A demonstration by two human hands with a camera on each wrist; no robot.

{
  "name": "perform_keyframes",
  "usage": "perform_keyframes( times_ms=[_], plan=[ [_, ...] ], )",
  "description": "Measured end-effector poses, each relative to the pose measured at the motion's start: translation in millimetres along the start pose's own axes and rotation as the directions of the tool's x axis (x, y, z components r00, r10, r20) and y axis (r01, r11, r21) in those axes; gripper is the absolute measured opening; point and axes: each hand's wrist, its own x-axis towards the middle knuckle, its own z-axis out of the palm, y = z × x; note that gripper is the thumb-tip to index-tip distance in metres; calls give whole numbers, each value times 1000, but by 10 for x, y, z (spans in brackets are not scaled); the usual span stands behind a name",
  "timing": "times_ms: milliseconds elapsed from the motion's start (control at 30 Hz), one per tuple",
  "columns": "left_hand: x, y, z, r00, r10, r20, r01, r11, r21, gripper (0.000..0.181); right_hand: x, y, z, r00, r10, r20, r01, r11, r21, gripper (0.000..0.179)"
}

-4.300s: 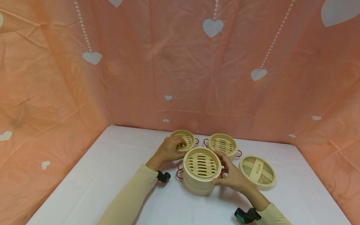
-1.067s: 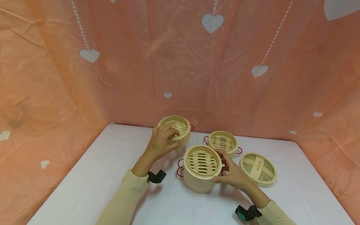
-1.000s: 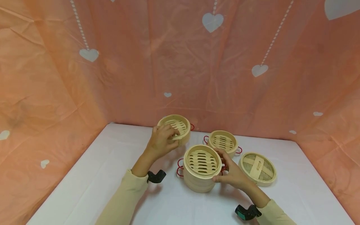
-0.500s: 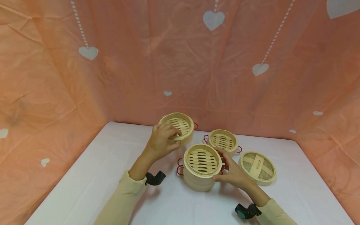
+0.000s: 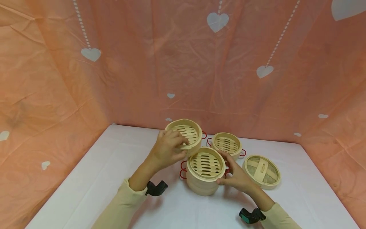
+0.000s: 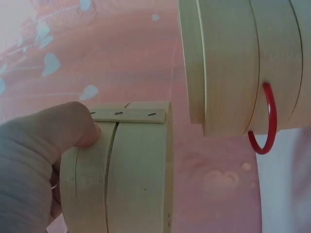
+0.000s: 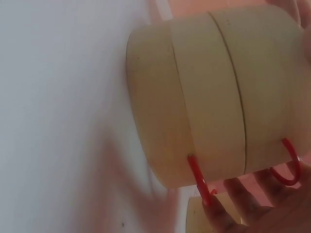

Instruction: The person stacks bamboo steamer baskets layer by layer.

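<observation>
My left hand (image 5: 168, 149) pinches the near-left wall of a round bamboo steamer basket (image 5: 195, 144), thumb outside and fingers over the rim onto the slatted floor. This basket is raised and, in the head view, overlaps the back-left rim of a stack of bamboo steamer baskets (image 5: 203, 186). In the left wrist view the held basket (image 6: 138, 170) shows its stapled seam, apart from the stack (image 6: 233, 68). My right hand (image 5: 235, 175) grips the stack's right side, thumb in front, fingers behind. Red loop handles (image 5: 183, 170) stick out from the stack's sides.
Behind the stack, to the right, stands another bamboo steamer basket (image 5: 227, 144) with red handles. A bamboo steamer lid (image 5: 262, 171) with a crossed strap lies on the white table (image 5: 94, 178) at the right. A pink curtain (image 5: 183, 63) with hearts rises behind the table's back edge.
My left hand lifted the back-left steamer basket off the table, drew it left, then brought it right and down toward the stack. My right hand stays on the stack.
</observation>
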Motion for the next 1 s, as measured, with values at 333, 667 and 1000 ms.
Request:
perform_keyframes(
  times_ms=[333,667,1000],
  plan=[
    [-64,189,4,999,48,-11,-48,999,-1,20,-10,3,-12,998,-56,1,56,998,29,99],
    [-78,351,48,996,92,-1,-92,994,-51,22,-12,9,-16,995,-100,2,100,994,54,94],
    [-62,471,104,991,127,37,-123,988,-98,22,-23,36,-18,994,-101,-32,103,993,54,87]
  ],
)
